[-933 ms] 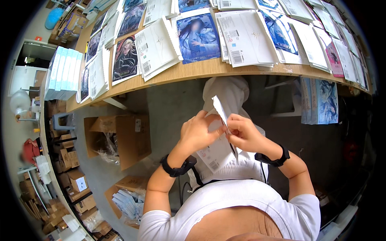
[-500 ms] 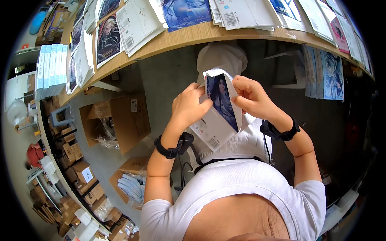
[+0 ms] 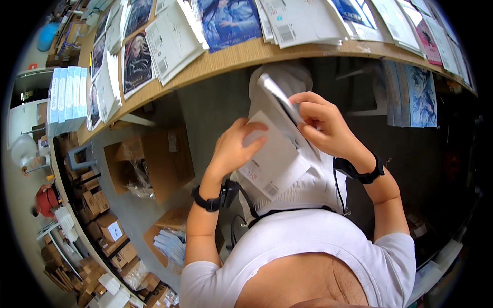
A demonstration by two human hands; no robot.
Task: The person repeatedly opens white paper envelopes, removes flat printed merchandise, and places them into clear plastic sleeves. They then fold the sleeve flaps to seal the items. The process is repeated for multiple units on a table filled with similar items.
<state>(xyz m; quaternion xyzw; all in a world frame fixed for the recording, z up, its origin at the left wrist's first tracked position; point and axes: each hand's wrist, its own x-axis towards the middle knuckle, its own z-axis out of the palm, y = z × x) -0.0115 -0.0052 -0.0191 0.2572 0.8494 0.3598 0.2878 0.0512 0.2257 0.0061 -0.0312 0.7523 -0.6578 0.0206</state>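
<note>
Over my lap my left hand (image 3: 237,146) grips a white envelope (image 3: 275,169) with a barcode at its lower end, thumb on the front. My right hand (image 3: 322,128) pinches a narrow, edge-on item (image 3: 276,92) with a white border and dark inner strip, angled up to the right of the envelope. Motion blurs it, so I cannot tell whether it is fully separate from the envelope. Both hands are below the front edge of the wooden table (image 3: 195,69), on which white envelopes (image 3: 169,46) and illustrated cards (image 3: 136,61) lie in rows.
Blue boxed sets (image 3: 67,97) are stacked at left and more (image 3: 418,95) at right under the table edge. An open cardboard box (image 3: 174,164) and a box of blue packs (image 3: 172,241) are on the floor. A person in red (image 3: 46,200) is at far left beyond cartons (image 3: 110,231).
The dark illustrated card that faced me half a second ago is turned edge-on. My right hand has moved it up and right, away from the envelope front in my left hand.
</note>
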